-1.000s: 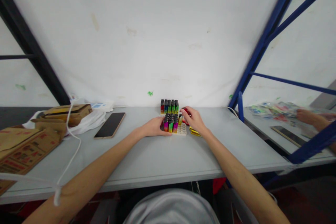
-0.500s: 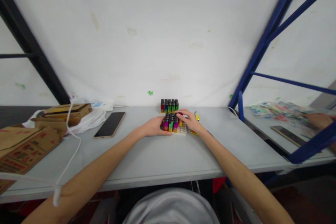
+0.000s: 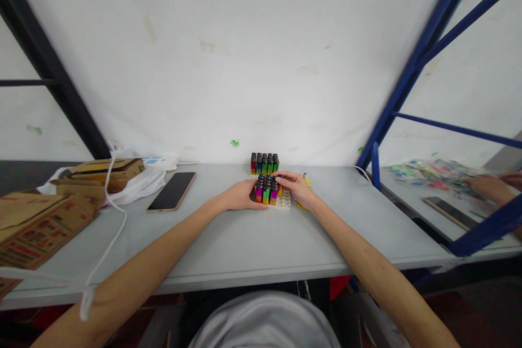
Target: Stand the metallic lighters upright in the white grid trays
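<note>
Black-topped lighters in bright colours stand upright in rows in a white holed tray on the table. My left hand curls round the left side of this tray, its thumb along the near edge. The right part of the tray shows bare holes. There my right hand pinches a yellow-and-red lighter at its top, beside the filled rows. Behind stands a second block of lighters, close to the wall. Yellow lighters lie to the right, partly hidden by my right hand.
A phone lies on the left, near white plastic and cardboard boxes with a white cable. On the right are a blue frame, another phone, colourful packets and another person's hands.
The view has shifted slightly. My right fingers stay on the lighter at the tray, with only a small movement. On the right, more of the other person's hands shows.
</note>
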A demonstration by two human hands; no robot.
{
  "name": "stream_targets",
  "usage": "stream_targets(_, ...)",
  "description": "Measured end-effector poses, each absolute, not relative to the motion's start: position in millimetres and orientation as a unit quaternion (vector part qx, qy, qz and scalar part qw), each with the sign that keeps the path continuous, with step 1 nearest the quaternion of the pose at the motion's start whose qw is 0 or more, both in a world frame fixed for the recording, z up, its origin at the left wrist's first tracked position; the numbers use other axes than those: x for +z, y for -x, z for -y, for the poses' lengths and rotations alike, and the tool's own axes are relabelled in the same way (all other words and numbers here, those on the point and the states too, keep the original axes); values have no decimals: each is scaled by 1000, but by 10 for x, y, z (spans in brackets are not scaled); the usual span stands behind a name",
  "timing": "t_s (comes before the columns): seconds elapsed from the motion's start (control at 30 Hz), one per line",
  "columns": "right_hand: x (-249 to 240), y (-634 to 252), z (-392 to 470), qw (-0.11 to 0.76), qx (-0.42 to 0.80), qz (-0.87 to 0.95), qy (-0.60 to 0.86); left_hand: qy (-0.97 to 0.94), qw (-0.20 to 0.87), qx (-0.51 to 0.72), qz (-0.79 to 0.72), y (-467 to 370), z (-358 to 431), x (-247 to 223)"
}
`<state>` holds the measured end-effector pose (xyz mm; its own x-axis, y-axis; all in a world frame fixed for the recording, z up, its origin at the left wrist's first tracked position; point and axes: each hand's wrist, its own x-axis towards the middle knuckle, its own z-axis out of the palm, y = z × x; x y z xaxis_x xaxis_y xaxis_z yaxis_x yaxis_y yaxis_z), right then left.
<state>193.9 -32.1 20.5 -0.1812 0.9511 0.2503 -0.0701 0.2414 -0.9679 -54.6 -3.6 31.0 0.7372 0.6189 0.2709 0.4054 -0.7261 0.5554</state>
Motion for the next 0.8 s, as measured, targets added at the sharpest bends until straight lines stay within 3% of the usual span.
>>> stream_targets(0.53,340,-1993,367,497,509,589,384,-910,207,203,-295,530,94,371)
stream_targets(0.63,386,-2101,320,510,422,633,401,-911,213,212,-284,535,84,363)
stream_targets(0.8,426,-2418,237,457,132,720,505,-911,205,199,-298,531,76,364)
